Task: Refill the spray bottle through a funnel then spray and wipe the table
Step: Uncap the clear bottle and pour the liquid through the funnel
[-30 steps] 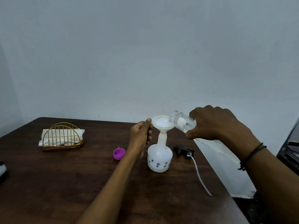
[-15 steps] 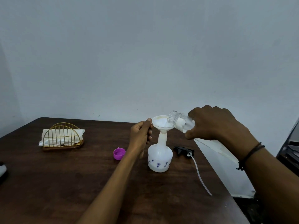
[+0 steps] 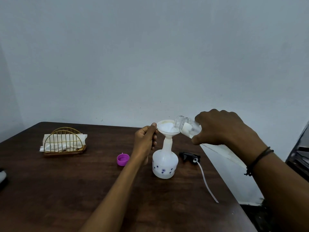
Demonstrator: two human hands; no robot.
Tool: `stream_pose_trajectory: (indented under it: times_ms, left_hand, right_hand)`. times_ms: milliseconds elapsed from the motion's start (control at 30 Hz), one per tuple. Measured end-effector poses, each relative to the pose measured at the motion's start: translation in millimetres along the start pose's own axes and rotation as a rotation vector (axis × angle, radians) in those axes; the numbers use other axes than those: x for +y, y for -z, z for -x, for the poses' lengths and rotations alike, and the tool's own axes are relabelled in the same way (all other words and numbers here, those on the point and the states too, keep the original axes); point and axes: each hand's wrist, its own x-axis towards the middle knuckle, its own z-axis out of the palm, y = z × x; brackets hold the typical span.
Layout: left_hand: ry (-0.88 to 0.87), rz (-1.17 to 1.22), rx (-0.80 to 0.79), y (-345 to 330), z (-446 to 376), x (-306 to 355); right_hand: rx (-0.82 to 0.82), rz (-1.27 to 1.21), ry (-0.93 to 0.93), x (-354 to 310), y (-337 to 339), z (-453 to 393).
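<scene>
A white spray bottle [image 3: 164, 162] with small purple flowers stands on the dark wooden table [image 3: 66, 190]. In its neck sits a white funnel [image 3: 166, 128]. My left hand [image 3: 145, 139] pinches the funnel's left rim. My right hand [image 3: 222, 129] grips a clear plastic bottle [image 3: 185, 125], tilted with its open mouth over the funnel's right edge. The black spray head [image 3: 189, 156] with its white tube [image 3: 206, 181] lies on the table to the right of the spray bottle.
A purple cap [image 3: 122, 159] lies left of my left arm. A gold wire holder [image 3: 64, 141] with white napkins stands at the back left. The table's right edge runs close behind the spray head. A dark object [image 3: 2, 175] shows at the left border.
The clear bottle has shifted very slightly left and up over the funnel. My left hand and the spray bottle have stayed still.
</scene>
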Motion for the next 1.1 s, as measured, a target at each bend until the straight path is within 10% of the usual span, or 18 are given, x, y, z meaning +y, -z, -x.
stream_pose_trajectory:
  times_ms: [1100]
  left_hand:
    - [0.014,0.009,-0.012,0.8,-0.5,-0.4]
  right_hand:
    - [-0.010,0.073,-0.004,-2.0,6.7,1.6]
